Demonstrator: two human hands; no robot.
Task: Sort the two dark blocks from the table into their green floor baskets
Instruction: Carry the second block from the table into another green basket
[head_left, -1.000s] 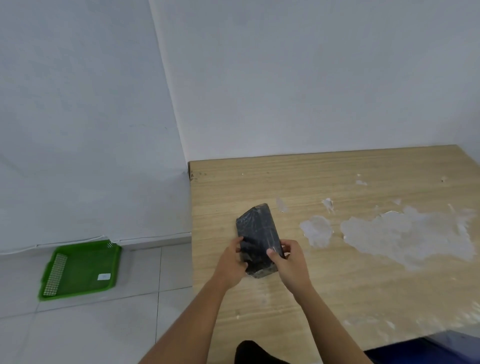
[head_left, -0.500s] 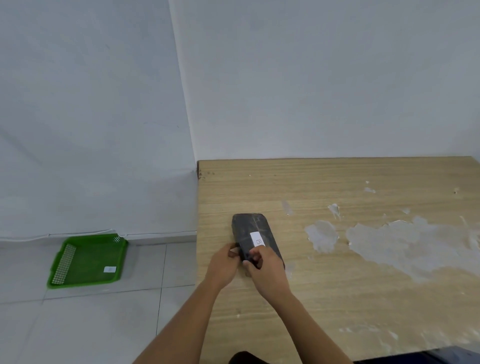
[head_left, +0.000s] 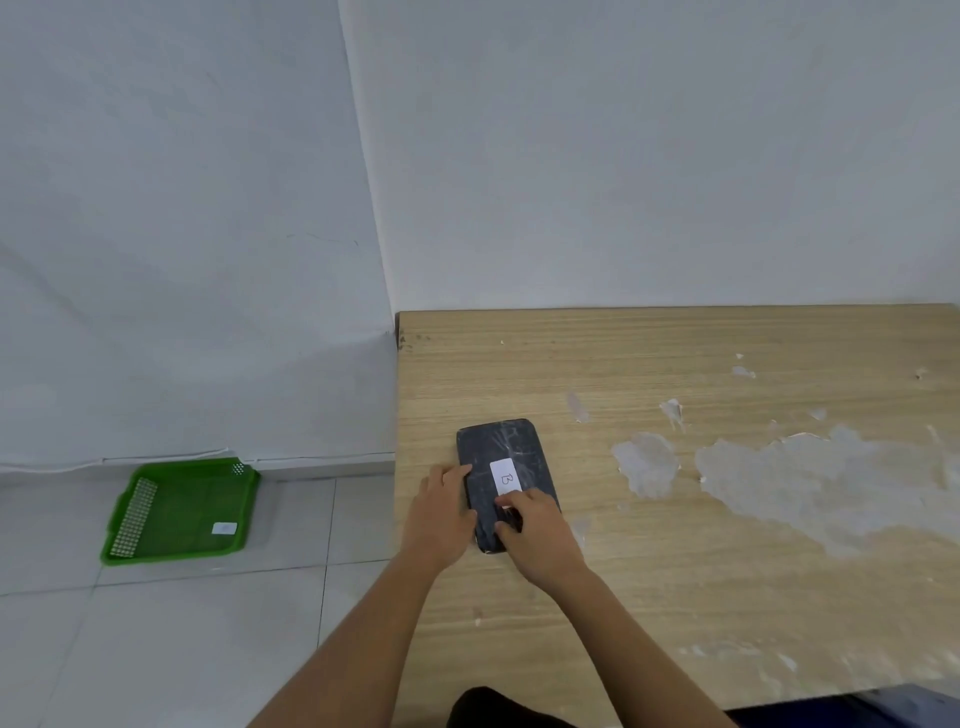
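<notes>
Both hands rest on the dark block (head_left: 506, 480): left hand (head_left: 440, 512) against its nine-o'clock edge, right hand (head_left: 537, 532) on top. A second ago tilted up, it now lies flat on the table (head_left: 675, 571), label (head_left: 505, 477) showing "B". Green basket (head_left: 179, 512) waits on the floor at nine o'clock; sorting can start.

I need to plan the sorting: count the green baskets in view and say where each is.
1. The green basket sits on the floor tiles by the wall, left of the table. The task implies more baskets; any others lie outside this view.
</notes>
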